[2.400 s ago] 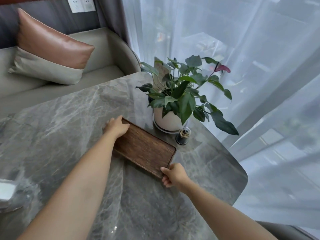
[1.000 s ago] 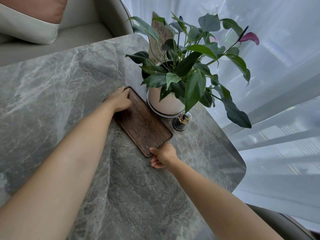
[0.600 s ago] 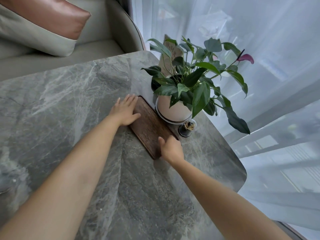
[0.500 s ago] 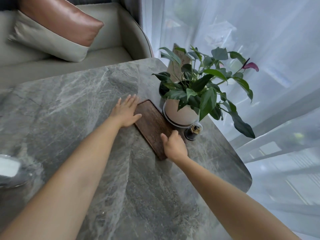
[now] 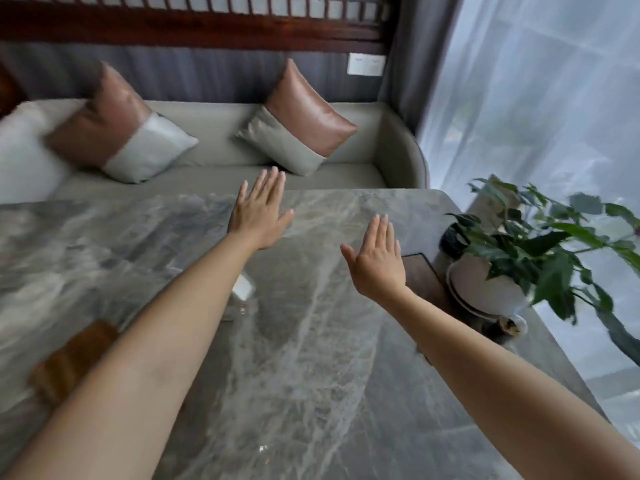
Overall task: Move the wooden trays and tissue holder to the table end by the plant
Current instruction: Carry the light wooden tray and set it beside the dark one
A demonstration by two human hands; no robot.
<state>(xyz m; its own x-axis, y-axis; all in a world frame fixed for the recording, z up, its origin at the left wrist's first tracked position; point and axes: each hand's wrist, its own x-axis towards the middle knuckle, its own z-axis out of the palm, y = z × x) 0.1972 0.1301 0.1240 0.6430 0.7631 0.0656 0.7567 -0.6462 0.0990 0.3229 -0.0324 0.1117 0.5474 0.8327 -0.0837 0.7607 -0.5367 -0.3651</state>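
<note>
A dark wooden tray (image 5: 424, 280) lies flat on the grey marble table (image 5: 311, 358), right beside the potted plant (image 5: 512, 265) in its white pot. My right arm hides much of that tray. My right hand (image 5: 375, 259) hovers open just left of it, fingers straight, holding nothing. Farther left, my left hand (image 5: 258, 214) floats flat and open above the table. A lighter brown wooden object (image 5: 71, 360), blurred, sits at the table's left, partly behind my left forearm.
A small dark holder (image 5: 505, 327) stands in front of the pot. Something small and white (image 5: 242, 289) shows beside my left forearm. Beyond the table is a grey sofa (image 5: 214, 143) with brown-and-grey cushions. Sheer curtains hang on the right.
Both hands have let go of the dark tray and lifted off it, moving left and away. My view has swung up and left, bringing the sofa and a second wooden object into sight.
</note>
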